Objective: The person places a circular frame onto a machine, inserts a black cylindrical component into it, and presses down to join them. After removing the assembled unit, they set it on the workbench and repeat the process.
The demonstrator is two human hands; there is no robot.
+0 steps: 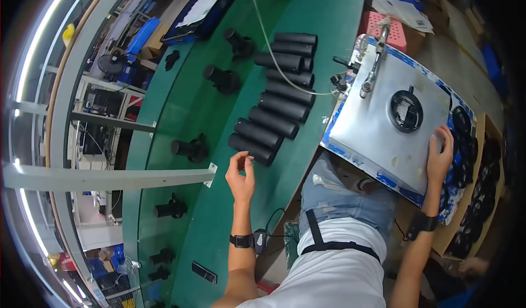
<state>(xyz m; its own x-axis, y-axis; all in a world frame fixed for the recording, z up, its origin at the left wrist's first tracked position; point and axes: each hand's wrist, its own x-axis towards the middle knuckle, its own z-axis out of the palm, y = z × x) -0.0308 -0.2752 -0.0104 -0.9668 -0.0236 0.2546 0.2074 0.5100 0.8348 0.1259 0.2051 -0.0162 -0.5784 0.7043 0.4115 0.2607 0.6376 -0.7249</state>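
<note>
Looking from the left, we see our left hand partly open, fingers curled and apparently holding nothing, just beside the nearest of the black tubes. These smooth, straight cylinders lie side by side in a slanting row on the green table, a few overlapping at the far end. Rightward, a round, dark-rimmed part rests atop a silvery metal box. Our right hand, loosely open, is at the box's right edge.
</note>
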